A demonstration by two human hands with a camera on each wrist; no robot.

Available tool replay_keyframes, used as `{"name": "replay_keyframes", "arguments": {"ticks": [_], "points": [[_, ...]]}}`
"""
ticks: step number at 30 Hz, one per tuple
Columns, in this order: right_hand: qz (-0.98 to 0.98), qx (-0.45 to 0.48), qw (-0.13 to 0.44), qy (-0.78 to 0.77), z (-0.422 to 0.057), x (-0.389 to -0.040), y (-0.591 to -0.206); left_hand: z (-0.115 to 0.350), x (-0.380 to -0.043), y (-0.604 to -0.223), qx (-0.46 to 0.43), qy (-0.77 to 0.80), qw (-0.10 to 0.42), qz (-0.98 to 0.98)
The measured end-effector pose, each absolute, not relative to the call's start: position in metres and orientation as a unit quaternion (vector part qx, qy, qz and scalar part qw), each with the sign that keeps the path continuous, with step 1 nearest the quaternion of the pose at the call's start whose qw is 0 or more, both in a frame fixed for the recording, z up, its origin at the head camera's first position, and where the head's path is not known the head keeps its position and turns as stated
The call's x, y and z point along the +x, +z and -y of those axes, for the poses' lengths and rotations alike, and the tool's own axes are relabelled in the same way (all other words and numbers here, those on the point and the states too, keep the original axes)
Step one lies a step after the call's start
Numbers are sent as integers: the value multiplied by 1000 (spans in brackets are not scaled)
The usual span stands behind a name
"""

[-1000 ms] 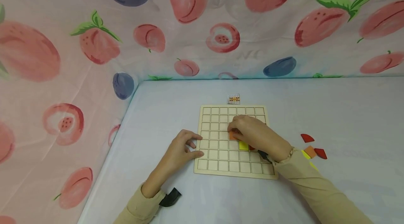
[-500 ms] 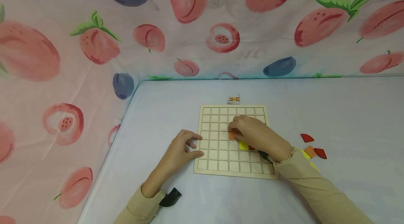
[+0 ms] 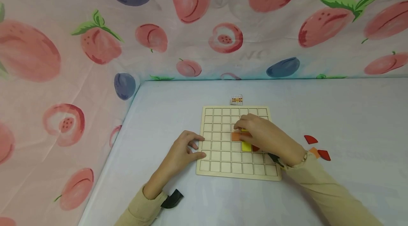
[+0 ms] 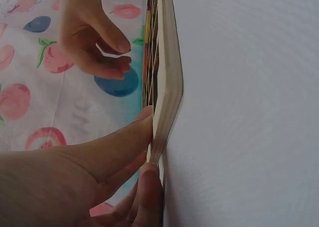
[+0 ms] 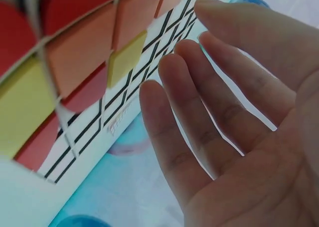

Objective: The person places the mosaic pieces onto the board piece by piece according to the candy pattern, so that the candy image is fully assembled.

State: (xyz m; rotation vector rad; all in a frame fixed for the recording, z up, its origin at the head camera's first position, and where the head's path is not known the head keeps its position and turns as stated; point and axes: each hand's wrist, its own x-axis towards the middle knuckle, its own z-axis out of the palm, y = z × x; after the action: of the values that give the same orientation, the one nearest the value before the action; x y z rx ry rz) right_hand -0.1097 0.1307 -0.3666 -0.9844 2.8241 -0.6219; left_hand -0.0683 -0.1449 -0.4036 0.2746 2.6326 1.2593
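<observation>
The gridded board [image 3: 220, 165] lies flat on the surface [image 3: 159, 109], an orange tile [image 3: 236, 136] and a yellow tile [image 3: 246, 146] among those in its squares. The left hand [image 3: 180, 151] — relaxed, thumb and fingertip apart — touches its left edge. The right hand [image 3: 264, 133], holding nothing, hovers above the tiles — fingers loosely extended.

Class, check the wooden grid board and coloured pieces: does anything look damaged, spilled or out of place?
Nothing stands out: the wooden grid board shows no visible damage, and the two loose red quarter-circle pieces right of it seem merely unplaced.
</observation>
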Motion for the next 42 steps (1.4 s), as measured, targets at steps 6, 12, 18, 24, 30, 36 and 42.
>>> {"name": "replay_keyframes", "arguments": {"ticks": [6,12,18,24,30,36,42], "points": [[-931,-306,41,-197,-143,-105,-364,145,-68,-403,94,427,104,-893],[-935,-294,43,-193,-154,-101,-363,145,-68,-402,93,427,105,-893],[-931,-305,29,-198,-165,-96,-359,145,-67,-402,95,428,104,-893],[-938,-290,39,-187,-174,-93,-357,145,-68,-401,95,429,104,-892],[-942,-287,42,-171,-182,-85,-357,145,-68,-401,96,430,105,-892],[-942,-284,43,-171,-191,-77,-357,145,-67,-401,97,430,105,-891],[-943,-272,84,-169,-201,-71,-358,145,-67,-401,98,430,105,-891]]}}
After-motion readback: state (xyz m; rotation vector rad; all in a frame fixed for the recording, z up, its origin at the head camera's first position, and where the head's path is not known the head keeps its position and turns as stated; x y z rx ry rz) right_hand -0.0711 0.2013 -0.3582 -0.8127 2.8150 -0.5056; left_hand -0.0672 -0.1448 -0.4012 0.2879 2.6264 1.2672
